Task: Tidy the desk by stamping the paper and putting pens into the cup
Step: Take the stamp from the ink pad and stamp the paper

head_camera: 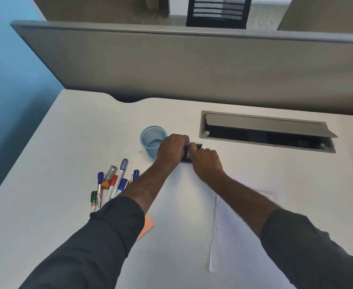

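Both hands meet over a small dark blue stamp pad (187, 158) on the white desk, just right of the blue mesh cup (153, 140). My left hand (172, 151) grips the pad's left side. My right hand (206, 163) pinches something small at the pad's top, which I cannot make out. The cup stands upright and looks empty. Several markers and pens (110, 185) lie in a loose heap at the left, partly under my left forearm. A white paper (234, 236) lies at the right, under my right forearm.
An orange sticky note (147, 226) peeks out beneath my left sleeve. An open cable tray (265, 132) with a raised grey flap is sunk into the desk at the back right. A grey partition (171, 63) walls off the far edge.
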The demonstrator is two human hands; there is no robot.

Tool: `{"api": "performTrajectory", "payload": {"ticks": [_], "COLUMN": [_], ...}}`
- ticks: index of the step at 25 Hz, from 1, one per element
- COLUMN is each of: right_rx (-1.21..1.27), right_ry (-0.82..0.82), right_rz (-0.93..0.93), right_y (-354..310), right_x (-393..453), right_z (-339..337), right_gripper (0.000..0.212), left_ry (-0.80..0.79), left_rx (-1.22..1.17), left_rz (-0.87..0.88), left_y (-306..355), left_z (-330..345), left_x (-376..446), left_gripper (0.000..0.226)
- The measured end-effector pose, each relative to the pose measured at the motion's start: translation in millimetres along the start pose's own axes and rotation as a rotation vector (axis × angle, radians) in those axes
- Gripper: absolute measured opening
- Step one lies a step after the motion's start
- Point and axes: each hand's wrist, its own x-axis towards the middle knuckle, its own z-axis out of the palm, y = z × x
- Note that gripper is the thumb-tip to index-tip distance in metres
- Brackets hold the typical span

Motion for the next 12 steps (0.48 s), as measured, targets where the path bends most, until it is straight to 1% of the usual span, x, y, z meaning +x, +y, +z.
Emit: {"api": "performTrajectory", "payload": {"ticks": [5,7,9,12], "right_rx": [0.091,0.118,0.164,0.27], "right_ry": [0.029,0.092,0.169,0.207], "right_rz": [-0.015,-0.011,0.024,0.063], "right_y": [4,5,7,9], "right_x": [-6,-12,-17,-29], "right_z": [-2,-3,2,6], "right_gripper": [0.04,0.042,0.048,0.044], "left_ry": [-0.003,0.009,0.019,0.023], "left_rx": [0.006,0.001,-0.019,-0.037], "left_rz": [0.037,0.048,0.069,0.104], "left_y": [-1,-2,-5,-8], "left_z": [0,1,4,10], "left_x": [-2,-4,-8,-16], "left_gripper": [0.03,0.027,0.024,0.023]}}
